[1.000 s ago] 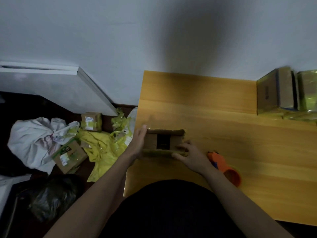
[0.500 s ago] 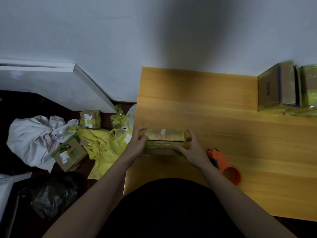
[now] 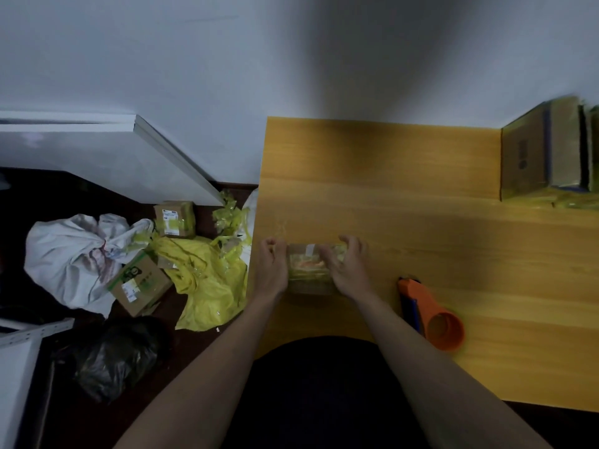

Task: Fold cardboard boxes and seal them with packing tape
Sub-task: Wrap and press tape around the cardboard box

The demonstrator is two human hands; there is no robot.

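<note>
1. Box (image 3: 309, 270), small and tape-wrapped, sits lower centre on the surface (image 3: 405, 189); its open side has turned away, taped face now up.
2. Left hand (image 3: 272, 270) and right hand (image 3: 348, 270) clamp its ends.
3. Tape dispenser (image 3: 428, 311) lies idle to the right; sealing looks nearly finished.

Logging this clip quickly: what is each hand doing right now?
Left hand: fingers curled, gripping the left end of the small taped box.
Right hand: fingers curled over the right end of the same box, gripping it.
</note>
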